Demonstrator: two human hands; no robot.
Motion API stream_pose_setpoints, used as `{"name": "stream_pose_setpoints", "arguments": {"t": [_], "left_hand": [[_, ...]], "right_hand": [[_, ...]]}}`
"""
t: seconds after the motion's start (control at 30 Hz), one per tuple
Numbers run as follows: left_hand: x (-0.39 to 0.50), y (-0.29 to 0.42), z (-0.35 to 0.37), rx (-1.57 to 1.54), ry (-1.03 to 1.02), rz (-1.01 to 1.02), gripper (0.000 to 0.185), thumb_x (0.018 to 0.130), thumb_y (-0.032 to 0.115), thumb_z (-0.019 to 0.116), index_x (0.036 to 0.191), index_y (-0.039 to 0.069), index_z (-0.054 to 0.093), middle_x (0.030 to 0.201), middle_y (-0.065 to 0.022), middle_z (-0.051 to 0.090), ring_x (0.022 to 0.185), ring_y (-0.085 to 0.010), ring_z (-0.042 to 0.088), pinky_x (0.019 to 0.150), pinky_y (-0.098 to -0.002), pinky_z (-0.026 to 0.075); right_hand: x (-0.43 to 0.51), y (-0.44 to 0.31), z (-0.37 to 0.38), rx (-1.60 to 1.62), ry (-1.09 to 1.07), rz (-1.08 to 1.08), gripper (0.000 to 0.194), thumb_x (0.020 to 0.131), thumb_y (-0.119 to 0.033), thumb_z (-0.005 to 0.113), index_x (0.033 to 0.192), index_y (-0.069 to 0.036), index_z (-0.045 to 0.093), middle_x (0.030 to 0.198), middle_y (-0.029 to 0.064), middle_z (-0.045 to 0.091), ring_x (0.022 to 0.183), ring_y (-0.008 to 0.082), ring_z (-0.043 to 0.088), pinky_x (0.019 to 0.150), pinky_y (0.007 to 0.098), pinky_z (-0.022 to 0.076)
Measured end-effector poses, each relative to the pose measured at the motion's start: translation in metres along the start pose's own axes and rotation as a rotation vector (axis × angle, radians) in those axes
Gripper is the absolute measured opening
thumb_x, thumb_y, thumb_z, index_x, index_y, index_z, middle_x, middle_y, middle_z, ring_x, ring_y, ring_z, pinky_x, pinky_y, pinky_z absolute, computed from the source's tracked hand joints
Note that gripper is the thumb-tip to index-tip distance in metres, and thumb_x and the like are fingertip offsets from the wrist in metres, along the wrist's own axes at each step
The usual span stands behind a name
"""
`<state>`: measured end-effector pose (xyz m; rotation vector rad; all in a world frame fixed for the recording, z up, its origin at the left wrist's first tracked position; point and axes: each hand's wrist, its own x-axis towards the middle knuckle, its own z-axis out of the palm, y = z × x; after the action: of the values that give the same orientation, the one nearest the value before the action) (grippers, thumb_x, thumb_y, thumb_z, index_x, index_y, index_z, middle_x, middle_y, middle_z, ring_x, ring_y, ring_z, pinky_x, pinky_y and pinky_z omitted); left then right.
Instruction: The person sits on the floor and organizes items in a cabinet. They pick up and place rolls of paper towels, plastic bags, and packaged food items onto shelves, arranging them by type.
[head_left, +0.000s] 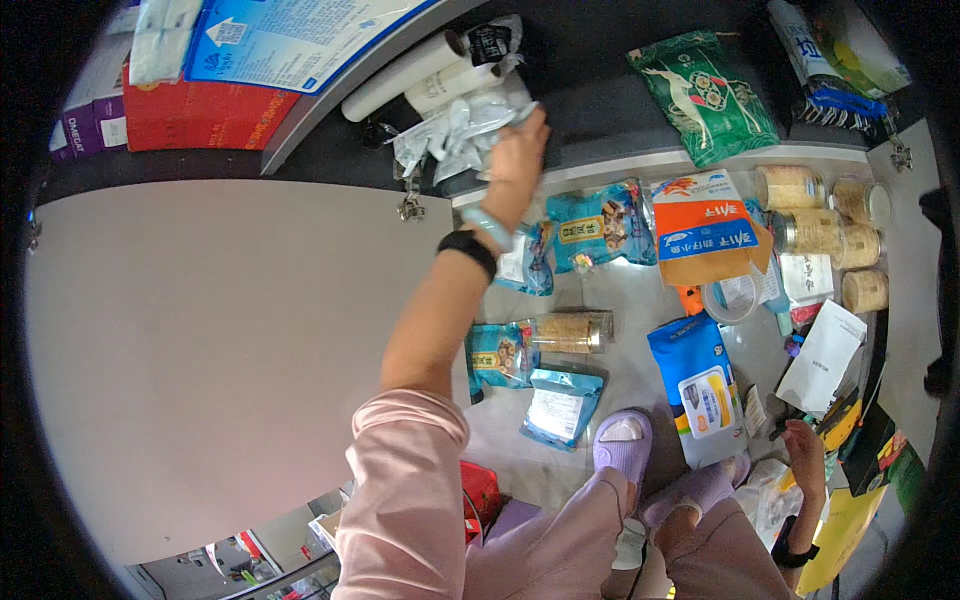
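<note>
My left hand, blurred, reaches into the dark cabinet shelf and lies against the right side of a bundle of clear plastic bags. Whether its fingers grip the plastic cannot be made out. White rolls lie behind the bundle, beside a black-and-clear packet. Below my left wrist, blue snack pouches rest on the floor. My right hand hangs low at the right, close to a small dark object and a white box. Its fingers are bent, and their hold is unclear.
An open cabinet door fills the left. A green bag lies on the shelf. Across the floor are an orange-and-blue carton, several jars, a blue wipes pack and another jar, near my slippered feet.
</note>
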<state>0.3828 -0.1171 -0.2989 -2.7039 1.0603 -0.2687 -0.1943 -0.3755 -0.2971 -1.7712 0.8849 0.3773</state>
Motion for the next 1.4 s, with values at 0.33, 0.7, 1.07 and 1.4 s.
{"name": "stream_pose_setpoints", "arguments": {"t": [0.33, 0.7, 1.07, 1.4], "left_hand": [[-0.027, 0.012, -0.034, -0.008, -0.056, 0.035, 0.058, 0.07, -0.002, 0.057, 0.123, 0.018, 0.045, 0.141, -0.0015, 0.026, 0.074, -0.0296, 0.06, 0.061, -0.0359, 0.055], [-0.11, 0.003, -0.058, -0.634, -0.02, -0.315, 0.022, 0.083, 0.009, 0.054, 0.105, 0.01, 0.056, 0.103, -0.0145, 0.059, 0.077, -0.0338, 0.057, 0.065, -0.0422, 0.047], [-0.101, -0.076, -0.043, 0.189, 0.128, -0.413, 0.039, 0.079, 0.012, 0.049, 0.116, -0.003, 0.047, 0.119, -0.0138, 0.047, 0.107, -0.0281, 0.044, 0.094, -0.0351, 0.034], [-0.095, -0.093, -0.043, 0.498, -0.162, -0.285, 0.028, 0.081, 0.021, 0.047, 0.099, 0.005, 0.061, 0.102, -0.0058, 0.056, 0.099, -0.0221, 0.046, 0.079, -0.0324, 0.036]], "right_hand": [[-0.002, -0.009, -0.002, -0.036, -0.019, 0.052, 0.02, 0.085, -0.008, 0.053, 0.103, 0.001, 0.056, 0.082, 0.0076, 0.06, 0.071, 0.0132, 0.052, 0.065, 0.0265, 0.043], [-0.004, -0.01, -0.004, -0.049, -0.037, 0.058, 0.02, 0.086, -0.009, 0.054, 0.105, -0.002, 0.056, 0.087, 0.0048, 0.059, 0.08, 0.0113, 0.054, 0.073, 0.0251, 0.0434], [0.0, 0.006, 0.002, -0.06, -0.07, -0.012, 0.021, 0.084, -0.001, 0.05, 0.105, 0.001, 0.055, 0.088, 0.0067, 0.059, 0.078, 0.0126, 0.053, 0.069, 0.0245, 0.043], [0.002, -0.005, 0.009, 0.033, -0.028, 0.039, 0.02, 0.084, -0.001, 0.053, 0.103, 0.003, 0.056, 0.087, 0.008, 0.059, 0.076, 0.0121, 0.052, 0.069, 0.025, 0.0427]]}}
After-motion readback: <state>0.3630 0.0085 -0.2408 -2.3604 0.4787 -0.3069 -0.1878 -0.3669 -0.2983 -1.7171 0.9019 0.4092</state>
